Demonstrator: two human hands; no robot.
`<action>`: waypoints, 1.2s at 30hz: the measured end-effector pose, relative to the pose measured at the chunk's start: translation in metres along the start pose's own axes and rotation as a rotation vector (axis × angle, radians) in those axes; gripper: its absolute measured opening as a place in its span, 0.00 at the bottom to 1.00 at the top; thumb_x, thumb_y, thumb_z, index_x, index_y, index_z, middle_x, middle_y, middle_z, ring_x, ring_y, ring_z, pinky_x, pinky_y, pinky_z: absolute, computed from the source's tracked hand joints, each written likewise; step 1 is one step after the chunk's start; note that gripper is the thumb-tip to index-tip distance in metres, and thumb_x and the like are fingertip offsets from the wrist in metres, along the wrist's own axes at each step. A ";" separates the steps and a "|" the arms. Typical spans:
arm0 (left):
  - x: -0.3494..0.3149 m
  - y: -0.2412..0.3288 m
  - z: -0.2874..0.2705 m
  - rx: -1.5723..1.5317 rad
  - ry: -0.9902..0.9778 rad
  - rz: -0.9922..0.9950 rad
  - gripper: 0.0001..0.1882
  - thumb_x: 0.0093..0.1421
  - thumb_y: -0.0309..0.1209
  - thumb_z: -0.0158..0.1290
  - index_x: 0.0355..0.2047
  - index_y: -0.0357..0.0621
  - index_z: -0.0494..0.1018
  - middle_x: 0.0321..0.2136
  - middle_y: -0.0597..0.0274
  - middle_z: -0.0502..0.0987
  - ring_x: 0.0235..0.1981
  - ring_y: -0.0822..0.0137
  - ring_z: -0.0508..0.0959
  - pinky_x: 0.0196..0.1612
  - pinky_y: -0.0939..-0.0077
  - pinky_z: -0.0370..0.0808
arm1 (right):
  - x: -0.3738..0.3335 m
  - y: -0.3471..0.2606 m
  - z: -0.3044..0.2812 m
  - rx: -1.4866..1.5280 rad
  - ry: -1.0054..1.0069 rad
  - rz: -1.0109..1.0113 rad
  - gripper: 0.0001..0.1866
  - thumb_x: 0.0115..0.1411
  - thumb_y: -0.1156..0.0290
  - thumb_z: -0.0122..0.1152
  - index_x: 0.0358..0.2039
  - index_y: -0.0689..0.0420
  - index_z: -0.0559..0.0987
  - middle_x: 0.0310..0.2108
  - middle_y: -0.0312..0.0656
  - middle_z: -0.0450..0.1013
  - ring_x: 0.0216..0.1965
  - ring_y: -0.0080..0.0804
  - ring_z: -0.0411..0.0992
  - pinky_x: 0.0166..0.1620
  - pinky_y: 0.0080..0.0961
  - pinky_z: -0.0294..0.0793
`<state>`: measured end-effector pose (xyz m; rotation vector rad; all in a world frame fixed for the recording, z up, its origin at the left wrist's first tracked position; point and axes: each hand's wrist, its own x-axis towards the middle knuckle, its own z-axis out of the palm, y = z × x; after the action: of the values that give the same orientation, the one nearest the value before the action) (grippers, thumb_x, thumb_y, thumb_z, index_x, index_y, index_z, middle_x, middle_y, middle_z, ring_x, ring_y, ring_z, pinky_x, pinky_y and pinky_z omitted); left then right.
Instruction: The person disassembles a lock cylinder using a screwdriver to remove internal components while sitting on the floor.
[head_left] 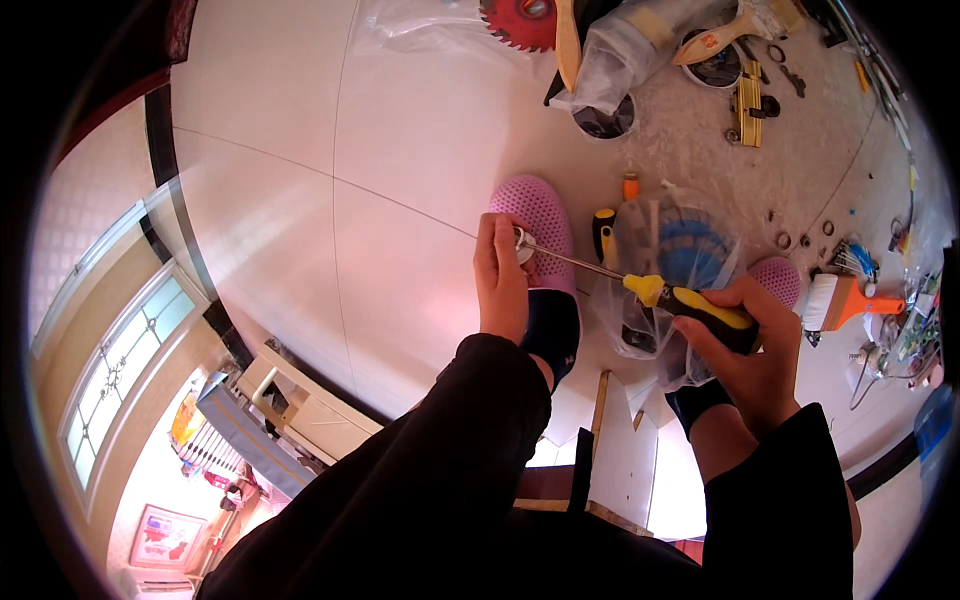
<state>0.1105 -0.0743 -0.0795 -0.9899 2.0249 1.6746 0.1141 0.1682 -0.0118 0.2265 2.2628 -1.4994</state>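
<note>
My left hand (500, 280) pinches a small round, silvery-white part (523, 246) above my pink clog (545, 215). My right hand (755, 350) is wrapped round the yellow-and-black handle of a screwdriver (712, 308). Its metal shaft points left, and the tip reaches the round part; whether it sits inside the part is hard to make out. Below the shaft, on the floor between my feet, lies a clear plastic bag (645, 225) with something blue and round in it. Beside the bag are another yellow-and-black handle (604, 235) and a small orange cylinder (630, 186).
At the top lie a red toothed saw blade (515, 22), a wooden-handled brush (715, 42) and a brass-coloured metal piece (748, 105). An orange-handled paintbrush (860, 303) and loose rings are on the right. Wooden furniture (310, 405) stands at lower left.
</note>
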 end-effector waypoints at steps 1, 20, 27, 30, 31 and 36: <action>0.001 -0.001 0.000 0.001 -0.004 0.017 0.13 0.68 0.39 0.36 0.31 0.47 0.65 0.26 0.72 0.66 0.20 0.80 0.64 0.23 0.86 0.63 | 0.000 -0.001 0.000 0.004 -0.001 0.042 0.12 0.49 0.72 0.69 0.25 0.61 0.72 0.19 0.38 0.68 0.22 0.23 0.69 0.28 0.17 0.68; 0.001 -0.002 0.000 0.047 0.017 0.070 0.15 0.69 0.40 0.35 0.31 0.45 0.65 0.24 0.70 0.66 0.21 0.81 0.64 0.22 0.86 0.62 | -0.010 0.010 -0.009 -0.025 -0.165 -0.055 0.18 0.47 0.79 0.67 0.37 0.58 0.69 0.29 0.43 0.71 0.31 0.29 0.73 0.35 0.19 0.70; 0.002 -0.002 -0.002 0.113 -0.029 0.105 0.14 0.69 0.39 0.36 0.32 0.45 0.65 0.26 0.71 0.66 0.22 0.80 0.62 0.24 0.85 0.62 | -0.012 0.016 -0.004 -0.047 -0.134 -0.031 0.14 0.50 0.70 0.69 0.30 0.60 0.73 0.23 0.43 0.73 0.23 0.29 0.73 0.28 0.20 0.70; 0.001 -0.001 -0.002 0.096 -0.005 0.093 0.13 0.69 0.38 0.36 0.32 0.46 0.65 0.27 0.72 0.66 0.23 0.81 0.62 0.24 0.85 0.62 | -0.012 0.015 -0.004 0.042 -0.274 0.160 0.13 0.52 0.67 0.67 0.29 0.61 0.73 0.20 0.41 0.71 0.20 0.24 0.69 0.25 0.18 0.67; 0.001 0.000 -0.002 0.082 -0.010 0.075 0.13 0.69 0.38 0.36 0.32 0.46 0.65 0.27 0.72 0.67 0.23 0.81 0.62 0.24 0.86 0.62 | -0.012 0.014 -0.003 0.100 -0.338 0.261 0.14 0.53 0.65 0.66 0.28 0.62 0.73 0.19 0.40 0.69 0.19 0.22 0.66 0.24 0.17 0.64; -0.001 0.001 0.000 0.040 -0.002 0.067 0.11 0.68 0.36 0.38 0.32 0.45 0.65 0.28 0.72 0.67 0.24 0.81 0.62 0.25 0.87 0.61 | -0.012 0.015 -0.005 0.214 -0.402 0.352 0.16 0.56 0.60 0.63 0.27 0.63 0.74 0.18 0.38 0.67 0.17 0.20 0.62 0.22 0.17 0.61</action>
<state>0.1105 -0.0739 -0.0783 -0.9165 2.1040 1.6609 0.1288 0.1797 -0.0182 0.3329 1.6539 -1.4429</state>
